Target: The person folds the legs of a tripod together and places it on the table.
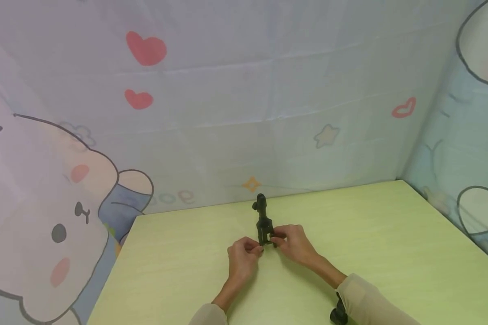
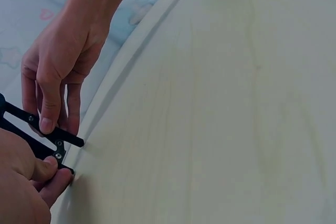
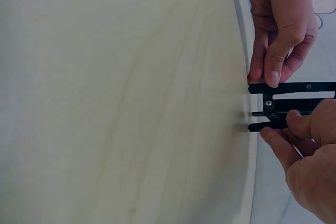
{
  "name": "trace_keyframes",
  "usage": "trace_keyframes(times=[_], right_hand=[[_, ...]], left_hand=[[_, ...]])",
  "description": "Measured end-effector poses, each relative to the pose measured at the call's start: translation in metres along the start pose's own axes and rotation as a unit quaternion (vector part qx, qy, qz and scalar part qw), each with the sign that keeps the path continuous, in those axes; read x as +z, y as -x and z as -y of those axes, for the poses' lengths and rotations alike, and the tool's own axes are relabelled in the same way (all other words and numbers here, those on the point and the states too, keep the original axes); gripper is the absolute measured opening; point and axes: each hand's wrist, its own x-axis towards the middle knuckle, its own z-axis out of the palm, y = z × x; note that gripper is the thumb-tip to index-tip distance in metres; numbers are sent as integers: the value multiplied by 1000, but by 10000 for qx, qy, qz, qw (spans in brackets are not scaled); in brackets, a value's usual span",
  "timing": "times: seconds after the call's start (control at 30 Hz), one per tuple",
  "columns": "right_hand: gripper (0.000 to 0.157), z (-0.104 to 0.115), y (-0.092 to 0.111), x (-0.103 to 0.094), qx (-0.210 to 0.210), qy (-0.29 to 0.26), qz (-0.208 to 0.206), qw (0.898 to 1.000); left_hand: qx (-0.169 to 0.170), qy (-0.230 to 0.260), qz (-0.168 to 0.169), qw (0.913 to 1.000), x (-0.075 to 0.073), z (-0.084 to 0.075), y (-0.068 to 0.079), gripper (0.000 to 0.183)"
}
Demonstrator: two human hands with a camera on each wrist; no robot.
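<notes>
Head view: one black stand [image 1: 264,221] near the far edge of the table [image 1: 390,243], roomy both sides; left hand [image 1: 242,259] and right hand [image 1: 294,243] each pinching a side; one dark piece [image 1: 339,315] beside the right sleeve [image 1: 370,300].

A black mini tripod [image 1: 264,222], side knob near its narrow head, riveted legs parted, feet short of the surface's [image 1: 390,225] far edge; upright or lying, I cannot tell.
</notes>
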Motion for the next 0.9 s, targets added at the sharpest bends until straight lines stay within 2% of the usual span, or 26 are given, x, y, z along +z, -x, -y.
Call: trace_keyframes(times=[0.23,0.43,0.6,0.73,0.9], right_hand=[[11,-4,4,-1,16,137,-48,9999],[11,-5,2,-2,-33,46,45,10000],[13,-8,0,-4,-66,159,395,9991],[15,-8,-3,-8,-65,257,721,9970],[16,-9,-7,-13,-284,404,977,9940]], left_hand=[[467,-299,409,9976,-3,3,-5,12],[701,-414,678,9944,-5,3,-9,11],[947,-455,855,9908,-5,4,-12,11],[1130,-696,906,9870,-4,5,-16,9],[1131,-895,1017,9843,-5,4,-19,13]])
